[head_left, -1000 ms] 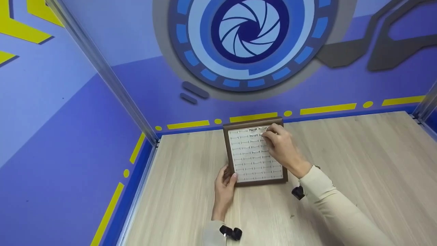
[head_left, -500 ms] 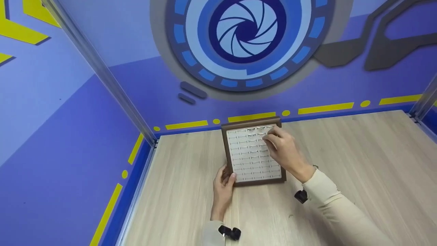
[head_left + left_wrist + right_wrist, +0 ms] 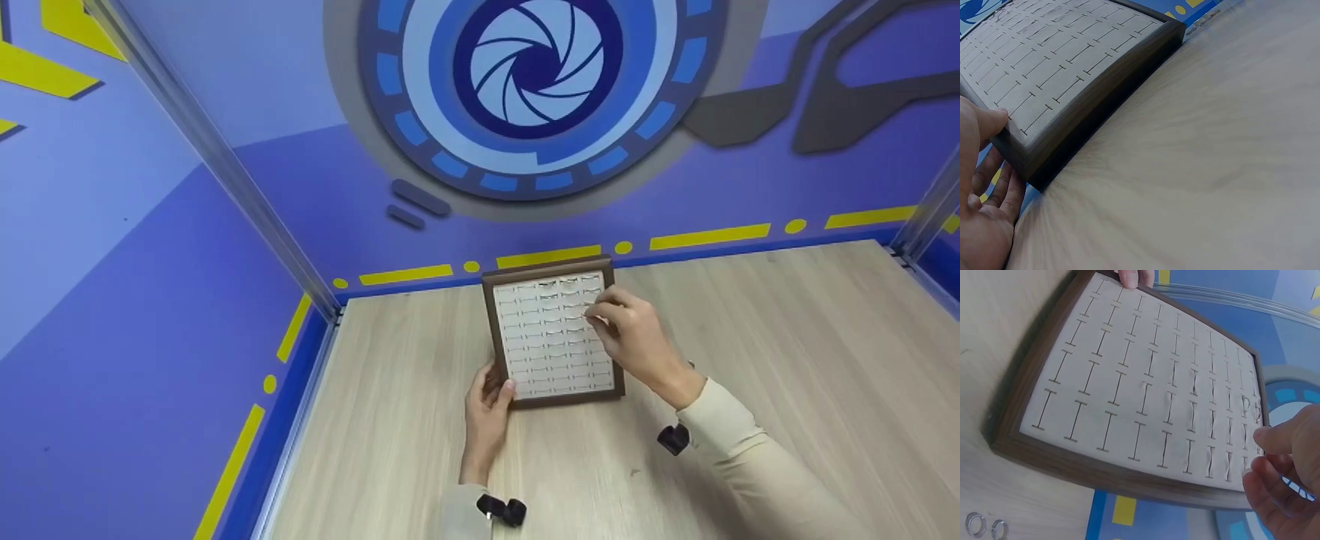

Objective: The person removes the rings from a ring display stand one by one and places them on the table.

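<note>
A brown-framed ring display tray (image 3: pixel 559 360) stands tilted up on the table, its pale pad cut with rows of short slits. A few small rings (image 3: pixel 1246 405) sit in slits near its top edge. My left hand (image 3: pixel 486 420) grips the lower left corner, thumb on the pad and fingers behind the frame. My right hand (image 3: pixel 634 337) is at the tray's upper right side. In the right wrist view its thumb and fingers are apart, close to the top rows, with nothing visible between them. Part of the top rows is hidden behind that hand.
Loose silvery rings (image 3: pixel 975 525) lie on the wooden table (image 3: pixel 780 337) to the right of the tray, mostly hidden by the right wrist in the head view. A blue printed wall (image 3: pixel 420 240) rises close behind the tray, and another stands at the left.
My right hand has drawn down and slightly right from the top row, uncovering the upper right slits. The left hand keeps its grip on the tray; the head view has shifted slightly.
</note>
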The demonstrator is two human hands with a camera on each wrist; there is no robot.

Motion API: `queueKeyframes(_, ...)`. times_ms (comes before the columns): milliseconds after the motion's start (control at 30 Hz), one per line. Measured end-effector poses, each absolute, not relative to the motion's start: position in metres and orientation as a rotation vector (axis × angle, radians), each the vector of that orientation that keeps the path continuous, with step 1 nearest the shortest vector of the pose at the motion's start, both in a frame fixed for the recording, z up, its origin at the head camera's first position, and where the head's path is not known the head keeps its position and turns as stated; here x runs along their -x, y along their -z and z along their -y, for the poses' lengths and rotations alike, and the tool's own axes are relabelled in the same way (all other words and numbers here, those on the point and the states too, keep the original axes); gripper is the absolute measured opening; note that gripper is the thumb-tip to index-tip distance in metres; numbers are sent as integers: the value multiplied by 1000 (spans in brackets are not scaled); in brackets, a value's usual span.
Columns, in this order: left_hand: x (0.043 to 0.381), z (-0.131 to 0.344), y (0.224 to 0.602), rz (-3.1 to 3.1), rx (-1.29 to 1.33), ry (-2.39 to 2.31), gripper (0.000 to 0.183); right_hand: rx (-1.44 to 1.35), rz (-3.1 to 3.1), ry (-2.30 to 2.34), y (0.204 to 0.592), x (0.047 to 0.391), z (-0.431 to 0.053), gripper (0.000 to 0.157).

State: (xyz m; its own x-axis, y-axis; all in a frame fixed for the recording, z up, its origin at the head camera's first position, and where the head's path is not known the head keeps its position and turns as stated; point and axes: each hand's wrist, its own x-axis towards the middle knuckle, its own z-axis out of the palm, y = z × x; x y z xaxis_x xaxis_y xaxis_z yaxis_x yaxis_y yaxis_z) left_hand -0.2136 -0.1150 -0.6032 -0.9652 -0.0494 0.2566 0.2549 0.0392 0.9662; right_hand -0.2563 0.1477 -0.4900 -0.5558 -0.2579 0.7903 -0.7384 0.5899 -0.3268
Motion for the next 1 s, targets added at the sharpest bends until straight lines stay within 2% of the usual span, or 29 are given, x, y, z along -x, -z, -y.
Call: queueKeyframes(1000, 213, 118, 600, 2129, 208, 2017, 48, -672, 2289, -907, 530, 236, -204, 19)
